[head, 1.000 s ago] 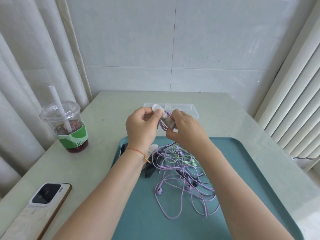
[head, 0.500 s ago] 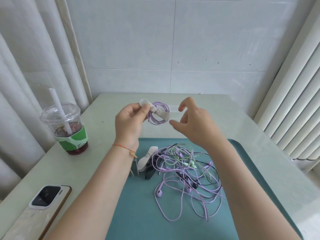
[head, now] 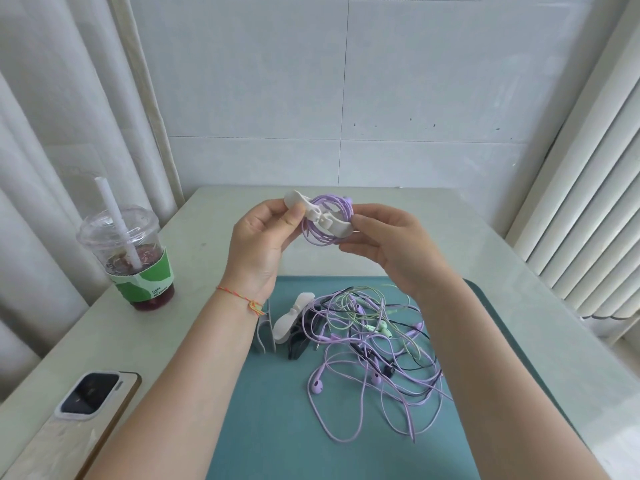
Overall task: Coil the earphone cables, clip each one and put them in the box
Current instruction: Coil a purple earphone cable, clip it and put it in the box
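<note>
Purple coiled cable (head: 327, 220) in white clip (head: 320, 214), long axis left-right, pinched endwise by left hand (head: 261, 242) and right hand (head: 388, 245)

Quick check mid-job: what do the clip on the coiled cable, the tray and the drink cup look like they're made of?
White clip: looks like matte moulded plastic or silicone; smooth, rounded, no shine.
Teal tray: probably plastic with a dull, even finish and a raised rounded rim; it could be coated.
Drink cup: clear glossy plastic, since the dark drink and the straw show through, with what looks like a green printed paper sleeve.
</note>
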### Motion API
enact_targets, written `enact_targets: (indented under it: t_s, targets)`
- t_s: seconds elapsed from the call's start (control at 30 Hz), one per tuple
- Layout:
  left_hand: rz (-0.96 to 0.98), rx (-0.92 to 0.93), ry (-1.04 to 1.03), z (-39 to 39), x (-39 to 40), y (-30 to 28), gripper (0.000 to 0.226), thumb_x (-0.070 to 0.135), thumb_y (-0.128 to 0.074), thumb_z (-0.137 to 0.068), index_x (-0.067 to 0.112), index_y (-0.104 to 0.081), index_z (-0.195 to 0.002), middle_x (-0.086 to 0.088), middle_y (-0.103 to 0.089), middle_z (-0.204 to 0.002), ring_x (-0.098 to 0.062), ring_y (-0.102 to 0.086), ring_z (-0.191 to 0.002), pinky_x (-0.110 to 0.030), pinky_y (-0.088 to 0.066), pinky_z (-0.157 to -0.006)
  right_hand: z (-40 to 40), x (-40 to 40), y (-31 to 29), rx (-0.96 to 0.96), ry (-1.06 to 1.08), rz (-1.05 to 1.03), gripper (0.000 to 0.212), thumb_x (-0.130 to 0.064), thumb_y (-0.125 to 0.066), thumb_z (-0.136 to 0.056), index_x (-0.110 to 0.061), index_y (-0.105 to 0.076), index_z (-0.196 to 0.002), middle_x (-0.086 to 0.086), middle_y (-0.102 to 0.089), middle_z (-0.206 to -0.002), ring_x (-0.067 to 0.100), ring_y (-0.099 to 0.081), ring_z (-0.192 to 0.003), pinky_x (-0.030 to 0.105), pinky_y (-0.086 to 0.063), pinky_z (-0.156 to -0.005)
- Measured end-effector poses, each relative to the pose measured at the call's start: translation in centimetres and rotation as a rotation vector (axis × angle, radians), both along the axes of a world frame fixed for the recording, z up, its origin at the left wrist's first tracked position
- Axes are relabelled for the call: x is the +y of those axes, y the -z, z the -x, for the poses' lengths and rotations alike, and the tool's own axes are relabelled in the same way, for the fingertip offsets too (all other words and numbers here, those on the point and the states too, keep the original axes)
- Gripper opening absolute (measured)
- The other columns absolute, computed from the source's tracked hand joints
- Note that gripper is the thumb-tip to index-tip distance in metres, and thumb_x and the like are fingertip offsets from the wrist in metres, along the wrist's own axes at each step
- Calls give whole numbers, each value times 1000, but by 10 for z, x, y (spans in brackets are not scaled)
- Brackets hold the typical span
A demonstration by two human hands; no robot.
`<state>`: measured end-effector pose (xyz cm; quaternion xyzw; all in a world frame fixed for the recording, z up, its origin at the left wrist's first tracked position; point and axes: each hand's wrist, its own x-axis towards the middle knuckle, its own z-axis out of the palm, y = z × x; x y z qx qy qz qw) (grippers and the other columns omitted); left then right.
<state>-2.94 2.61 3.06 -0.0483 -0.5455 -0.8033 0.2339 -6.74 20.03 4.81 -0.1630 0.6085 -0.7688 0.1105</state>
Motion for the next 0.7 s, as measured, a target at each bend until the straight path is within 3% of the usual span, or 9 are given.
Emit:
enact_targets:
  t_s: [0.2,0.33,0.47,0.7]
  targets:
    - [-62,-37,-58,4,3,3,7,5,-62,-90,4,-68,-89,-4,-72,-82,-17,-66,-83,-28,-53,-83,-1,-7,6,-109,70,142,6,1,-59,-91,2,-65,-92,13,-71,-77,24,-70,-71,29,-60,-74]
    - [-171,-61,-65,3,5,1,12,6,-61,-91,7,-70,-83,-2,-73,-79,-15,-68,-81,-25,-55,-79,-3,-16,11,-168,69,294,12,7,-55,-91,4,-66,-96,15,-72,-83,23,-70,-74,29,-60,-77]
    - [-188,-89,-61,5,5,3,12,9,-61,-92,7,-70,-86,-3,-73,-83,-16,-68,-83,-25,-55,-80,-5,-20,13,-144,106,296,14,7,-55,-91,5,-66,-98,13,-72,-84,20,-70,-72,26,-59,-73]
    - [-256,-167,21,8,0,6,13,18,-56,-96,10,-65,-92,-8,-69,-98,-13,-69,-83,-23,-56,-78,-13,-27,15,-176,104,386,13,7,-55,-92,5,-65,-100,16,-71,-89,23,-70,-79,30,-59,-78]
